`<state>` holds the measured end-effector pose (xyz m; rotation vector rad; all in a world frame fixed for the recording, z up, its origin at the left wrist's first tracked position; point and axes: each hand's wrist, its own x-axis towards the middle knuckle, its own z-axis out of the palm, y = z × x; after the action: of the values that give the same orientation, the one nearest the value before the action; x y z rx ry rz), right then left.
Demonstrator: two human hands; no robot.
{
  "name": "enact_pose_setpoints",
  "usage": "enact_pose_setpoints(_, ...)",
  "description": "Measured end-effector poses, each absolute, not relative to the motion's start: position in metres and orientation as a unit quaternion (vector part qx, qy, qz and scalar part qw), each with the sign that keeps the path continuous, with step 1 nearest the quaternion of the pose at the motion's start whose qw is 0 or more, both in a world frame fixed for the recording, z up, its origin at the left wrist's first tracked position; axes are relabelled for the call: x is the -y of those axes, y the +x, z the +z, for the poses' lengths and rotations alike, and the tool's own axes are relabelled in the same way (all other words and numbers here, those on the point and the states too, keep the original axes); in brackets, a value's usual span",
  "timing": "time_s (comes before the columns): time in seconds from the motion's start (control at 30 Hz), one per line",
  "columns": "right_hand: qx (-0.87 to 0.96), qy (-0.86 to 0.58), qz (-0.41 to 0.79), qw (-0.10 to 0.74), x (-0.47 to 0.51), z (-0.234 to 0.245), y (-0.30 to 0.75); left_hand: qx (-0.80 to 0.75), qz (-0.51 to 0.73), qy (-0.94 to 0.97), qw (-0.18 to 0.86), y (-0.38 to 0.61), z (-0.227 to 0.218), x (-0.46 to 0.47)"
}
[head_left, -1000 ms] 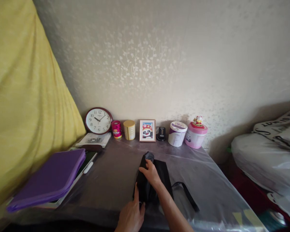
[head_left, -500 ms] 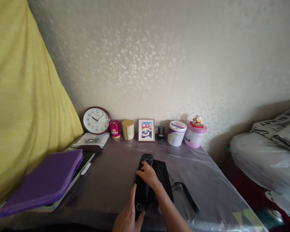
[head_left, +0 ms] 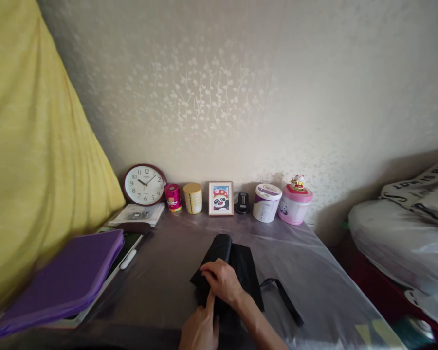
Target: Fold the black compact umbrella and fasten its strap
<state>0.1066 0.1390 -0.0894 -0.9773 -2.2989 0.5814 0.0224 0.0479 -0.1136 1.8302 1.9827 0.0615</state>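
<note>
Black cloth (head_left: 219, 249) by front edge of table (head_left: 162, 282): likely soft, light; grip fold. My right hand (head_left: 224, 283) curls, left hand (head_left: 200, 327) points; pinch unclear.

The bundle (head_left: 221, 247) looks like smooth cloth, the tablecover (head_left: 162, 277) glossy plastic.

Dim, soft indoor light, with wide-angle stretch toward the edges.
The wall (head_left: 302, 92) is brightest right of centre; pale glare streaks the table (head_left: 302, 262); shadow darkens the wall beside the bags (head_left: 379, 238), which look smeared; the black cloth (head_left: 246, 272) loses detail.
</note>
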Motion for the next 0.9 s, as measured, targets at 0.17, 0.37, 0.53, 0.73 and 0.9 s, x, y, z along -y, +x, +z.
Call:
enact_pose_setpoints(0.17, 0.878, -0.29, 0.181, 0.334, -0.133, -0.097, 0.124, -0.731, 0.021, 0.637, 0.243, 0.025, -0.105, -0.047)
enact_pose_setpoints(0.37, 0.888, -0.305, 0.128, 0.321, -0.169, -0.113, 0.12, -0.741, 0.021, 0.619, 0.26, 0.028, -0.097, -0.047)
enact_pose_setpoints(0.53, 0.885, -0.349, 0.087, 0.296, -0.208, -0.121, 0.113, -0.749, 0.021, 0.607, 0.265, 0.026, -0.104, -0.048)
enact_pose_setpoints(0.73, 0.822, -0.457, 0.123, 0.315, -0.236, -0.119, 0.111, -0.754, 0.035, 0.596, 0.274, 0.026, -0.106, -0.048)
enact_pose_setpoints(0.9, 0.727, -0.576, 0.163, 0.336, -0.244, -0.12, 0.147, -0.756, 0.056, 0.604, 0.246, 0.027, -0.106, -0.044)
